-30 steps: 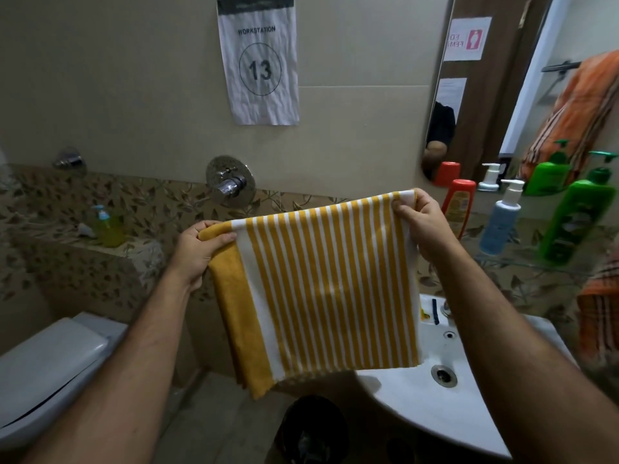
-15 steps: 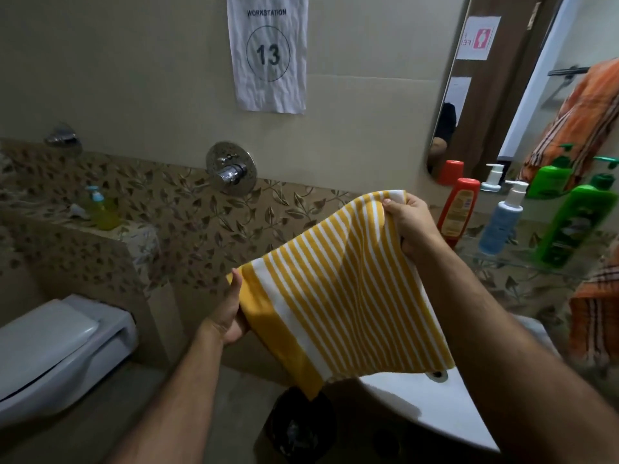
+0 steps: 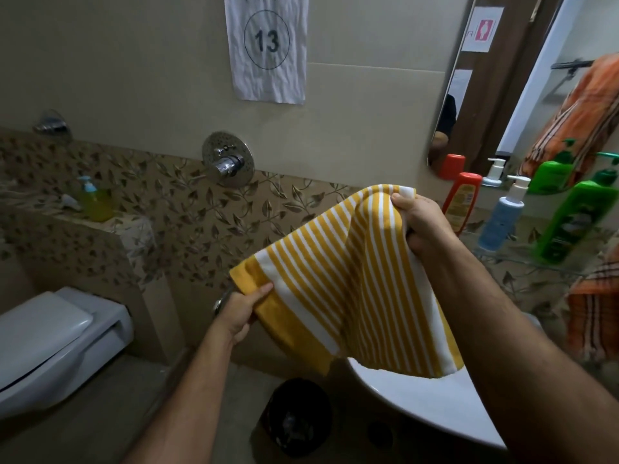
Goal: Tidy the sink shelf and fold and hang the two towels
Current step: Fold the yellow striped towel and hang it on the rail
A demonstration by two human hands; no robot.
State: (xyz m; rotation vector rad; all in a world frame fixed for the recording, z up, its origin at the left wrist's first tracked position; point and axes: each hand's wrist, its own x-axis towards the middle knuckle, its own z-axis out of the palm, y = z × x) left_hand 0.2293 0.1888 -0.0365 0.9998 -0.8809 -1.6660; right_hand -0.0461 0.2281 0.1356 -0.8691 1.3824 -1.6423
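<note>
Head view: the yellow striped towel (image 3: 351, 283) hangs in the air above the sink (image 3: 418, 400), slanting down to the left. Right hand (image 3: 418, 226) pinches the high corner in a tight grip; left hand (image 3: 241, 313) pinches the low yellow edge, thumb on top. Orange towel (image 3: 593, 316) hangs far right, bottles on the shelf (image 3: 522, 262) above

Left hand (image 3: 242, 313) low, right hand (image 3: 418, 226) raised, both clenched

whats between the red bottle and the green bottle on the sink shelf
In the head view, a blue pump bottle stands between the red bottle and the green bottle on the glass shelf.
</note>
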